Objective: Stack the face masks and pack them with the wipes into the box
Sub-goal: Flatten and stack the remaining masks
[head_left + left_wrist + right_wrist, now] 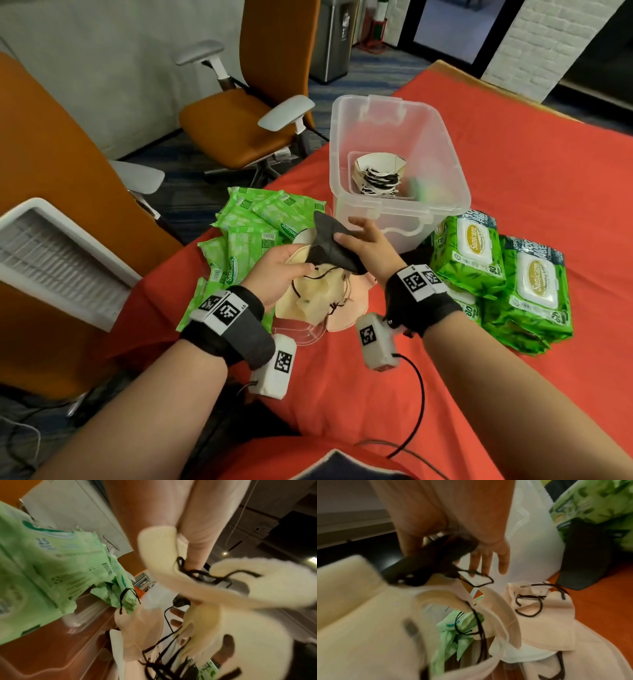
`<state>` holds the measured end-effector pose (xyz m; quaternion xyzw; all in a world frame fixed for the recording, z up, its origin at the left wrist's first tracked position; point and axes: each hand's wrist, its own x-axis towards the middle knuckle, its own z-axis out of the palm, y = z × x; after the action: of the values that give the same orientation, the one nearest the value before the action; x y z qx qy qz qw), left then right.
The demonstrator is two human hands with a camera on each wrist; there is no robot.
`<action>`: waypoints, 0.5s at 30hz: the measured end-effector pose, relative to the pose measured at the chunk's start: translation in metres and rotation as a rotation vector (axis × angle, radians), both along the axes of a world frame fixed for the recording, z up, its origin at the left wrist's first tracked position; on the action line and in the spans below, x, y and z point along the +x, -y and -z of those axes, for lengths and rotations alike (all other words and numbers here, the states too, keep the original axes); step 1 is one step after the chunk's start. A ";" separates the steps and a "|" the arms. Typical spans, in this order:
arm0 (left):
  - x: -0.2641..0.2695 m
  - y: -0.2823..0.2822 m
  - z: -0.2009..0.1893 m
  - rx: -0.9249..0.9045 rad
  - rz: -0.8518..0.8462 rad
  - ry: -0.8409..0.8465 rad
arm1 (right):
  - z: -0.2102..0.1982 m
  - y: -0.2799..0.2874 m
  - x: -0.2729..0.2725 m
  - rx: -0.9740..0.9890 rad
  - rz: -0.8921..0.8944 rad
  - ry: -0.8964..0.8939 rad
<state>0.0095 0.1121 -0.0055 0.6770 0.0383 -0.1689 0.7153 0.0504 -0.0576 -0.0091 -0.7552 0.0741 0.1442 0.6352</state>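
A black face mask (329, 243) is held up above a loose heap of beige masks (322, 301) with black ear loops on the red table. My right hand (346, 229) pinches the black mask (426, 563) between thumb and fingers from the right. My left hand (291, 263) grips a cream mask (163, 555) right under it, from the left. Just behind the hands stands the clear plastic box (442, 144), with a stack of masks (378, 174) inside. Small green wipe packs (253, 222) lie to the left, large wipe packs (534, 284) to the right.
A clear plastic lid or tray (301, 334) lies under the beige heap. Orange office chairs (239, 126) stand off the table's left edge. A black cable (418, 394) runs from my right wrist across the red cloth (513, 164) towards me.
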 end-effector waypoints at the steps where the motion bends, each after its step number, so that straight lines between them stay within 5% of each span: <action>1: 0.000 0.000 -0.002 0.000 0.010 0.006 | -0.001 0.004 0.001 0.036 -0.023 -0.024; 9: 0.007 -0.002 -0.005 -0.036 -0.064 -0.047 | -0.012 0.024 0.006 -0.017 0.168 0.220; 12: 0.010 -0.005 -0.007 0.041 -0.091 -0.011 | -0.023 0.032 0.011 -0.201 0.238 0.322; 15: 0.013 -0.006 -0.007 0.137 -0.125 0.064 | -0.035 0.027 0.006 -0.466 0.100 0.487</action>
<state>0.0221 0.1180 0.0011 0.7259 0.0691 -0.0991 0.6772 0.0566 -0.0850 0.0262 -0.8877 -0.0119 -0.0924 0.4510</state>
